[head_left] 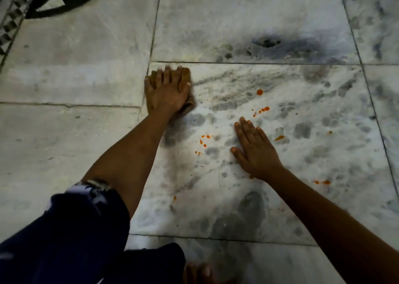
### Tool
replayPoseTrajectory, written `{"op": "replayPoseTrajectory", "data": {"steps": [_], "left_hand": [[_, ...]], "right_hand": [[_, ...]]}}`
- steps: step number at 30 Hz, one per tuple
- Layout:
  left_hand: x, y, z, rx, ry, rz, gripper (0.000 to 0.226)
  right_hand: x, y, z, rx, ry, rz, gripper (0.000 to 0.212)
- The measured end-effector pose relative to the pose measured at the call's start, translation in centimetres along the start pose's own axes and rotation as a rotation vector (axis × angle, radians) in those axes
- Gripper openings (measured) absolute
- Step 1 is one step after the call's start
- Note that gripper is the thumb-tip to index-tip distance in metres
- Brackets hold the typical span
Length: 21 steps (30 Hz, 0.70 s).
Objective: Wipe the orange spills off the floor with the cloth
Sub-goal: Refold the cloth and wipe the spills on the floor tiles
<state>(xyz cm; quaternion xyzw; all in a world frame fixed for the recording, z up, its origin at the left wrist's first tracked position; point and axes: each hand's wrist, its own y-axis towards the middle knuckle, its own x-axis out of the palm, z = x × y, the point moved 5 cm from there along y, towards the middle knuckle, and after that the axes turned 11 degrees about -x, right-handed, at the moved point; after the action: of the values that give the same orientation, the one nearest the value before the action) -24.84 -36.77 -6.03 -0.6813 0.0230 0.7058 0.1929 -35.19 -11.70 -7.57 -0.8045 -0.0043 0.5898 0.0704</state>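
Observation:
A brown cloth [186,74] lies on the white marble floor [237,197] at the upper left corner of a tile. My left hand [166,91] presses flat on it with fingers spread, covering most of it. Orange spills dot the tile to the right: a round drop [259,92], a cluster of specks [264,109], small spots [204,140] between my arms, a smear [279,138], and drops [325,182] beyond my right forearm. My right hand [254,152] rests flat on the floor among them, fingers straight, holding nothing.
A dark curved ring-shaped object [64,1] and a patterned border strip [13,18] sit at the top left. My knee in dark patterned fabric [71,229] fills the bottom left, with toes [200,270] at the bottom edge. Grey smudges mark the tiles.

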Motion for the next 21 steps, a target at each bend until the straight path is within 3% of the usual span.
{"op": "replayPoseTrajectory", "data": {"steps": [4,6,8,12,17,19,21], "left_hand": [[1.3,-3.3,2.4,0.23,0.048,0.051,0.059],[1.9,-6.9,0.9,0.43,0.074,0.092,0.061],[2.3,-8.4,-2.0,0.517,0.103,0.095,0.061],[1.3,-4.2,-4.6,0.382,0.111,0.109,0.063],[-0.5,3.7,1.1,0.094,-0.009,0.038,0.058],[-0.1,3.2,3.7,0.094,-0.017,0.002,0.057],[1.1,-0.1,4.9,0.223,0.045,0.03,0.058]], "right_hand": [[0.4,-0.1,0.0,0.006,0.0,0.016,0.069],[0.4,-0.1,0.0,0.008,-0.004,0.039,0.068],[0.4,0.0,0.1,-0.005,0.001,0.047,0.068],[0.6,0.0,0.3,-0.018,0.009,0.036,0.068],[0.5,0.0,0.3,-0.027,0.01,0.041,0.069],[0.4,0.0,0.3,-0.029,0.001,0.025,0.069],[0.4,0.0,0.2,-0.022,-0.011,0.022,0.068]]}}
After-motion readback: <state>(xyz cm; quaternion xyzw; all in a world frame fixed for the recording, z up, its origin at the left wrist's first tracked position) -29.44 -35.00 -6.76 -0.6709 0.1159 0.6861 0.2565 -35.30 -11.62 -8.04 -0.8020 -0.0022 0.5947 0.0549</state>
